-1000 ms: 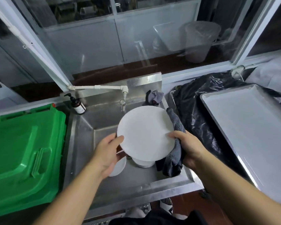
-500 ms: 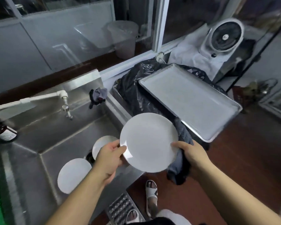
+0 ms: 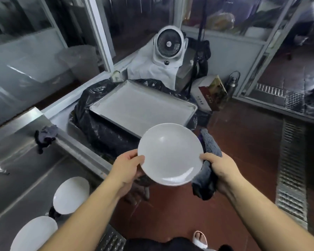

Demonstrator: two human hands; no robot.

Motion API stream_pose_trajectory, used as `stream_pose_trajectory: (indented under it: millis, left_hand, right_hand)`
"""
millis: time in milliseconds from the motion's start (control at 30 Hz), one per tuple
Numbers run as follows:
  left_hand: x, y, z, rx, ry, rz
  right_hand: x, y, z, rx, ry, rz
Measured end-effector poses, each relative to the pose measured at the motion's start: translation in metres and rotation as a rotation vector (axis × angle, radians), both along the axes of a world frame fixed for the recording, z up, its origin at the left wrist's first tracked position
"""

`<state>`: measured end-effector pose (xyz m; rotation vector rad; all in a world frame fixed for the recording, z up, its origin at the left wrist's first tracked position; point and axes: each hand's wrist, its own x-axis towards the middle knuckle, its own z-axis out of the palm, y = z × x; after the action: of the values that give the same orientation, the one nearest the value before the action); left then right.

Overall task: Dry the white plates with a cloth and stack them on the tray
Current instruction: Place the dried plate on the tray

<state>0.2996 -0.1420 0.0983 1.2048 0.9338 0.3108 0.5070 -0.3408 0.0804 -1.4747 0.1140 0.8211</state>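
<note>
Tray (image 3: 143, 105) rests on black plastic (image 3: 98, 131) beside steel sink (image 3: 22, 178).

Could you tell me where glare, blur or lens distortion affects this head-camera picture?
Head view: soft highlights sit on the held white plate; the sink at far left is smeared by motion blur; the wide-angle lens bows the window frames; the tray and both hands stay fairly sharp.

Single view, head-worn wide-angle camera: looks forward and down from above, close over both forearms. Left hand (image 3: 126, 169) and right hand (image 3: 220, 169) sit centre frame; tray (image 3: 101, 110) just beyond them, sink (image 3: 16, 171) left of the left hand.
</note>
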Motion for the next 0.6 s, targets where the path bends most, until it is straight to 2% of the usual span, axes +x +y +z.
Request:
stream_pose_trajectory:
  millis: [300, 600]
  left_hand:
    - [0.161, -0.093, 0.026, -0.058, -0.023, -0.044]
    - [0.228, -0.091, 0.020, -0.096, -0.002, 0.007]
  right_hand:
    - [0.143, -0.101, 0.013, -0.010, -0.078, -0.131]
    - [0.209, -0.099, 0.003, -0.046, -0.027, -0.122]
